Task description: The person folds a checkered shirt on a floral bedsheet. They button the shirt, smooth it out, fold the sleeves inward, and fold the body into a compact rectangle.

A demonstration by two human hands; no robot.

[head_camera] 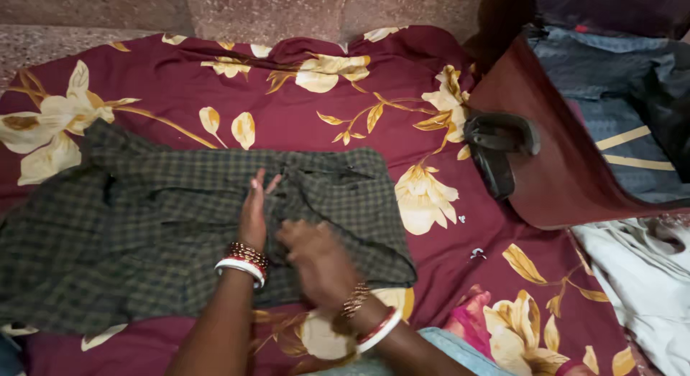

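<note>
Nearest the camera, 2 forearms with red, white and gold bangles reach onto a bed. The left hand [253, 212] lies flat and edge-on along the middle of a dark green checked garment [144, 232], fingers straight and together, pressing the cloth rather than gripping it. The right hand [316, 261] is blurred just beside it on the garment's near right part; its fingers look curled on the fabric, but I cannot tell whether they pinch it.

As a judgement, the folding looks only partly done: the garment's right side seems doubled over toward the middle, while its left part lies spread and rumpled toward the bed's left edge.

The bed carries a maroon sheet [302, 117] printed with cream and gold flowers. Toward its right edge stands a brown suitcase [560, 175] with a black handle [496, 146], blue clothes [618, 81] inside. White cloth [647, 275] lies at the near right corner. Beyond the far edge is a speckled stone wall [259, 10].
</note>
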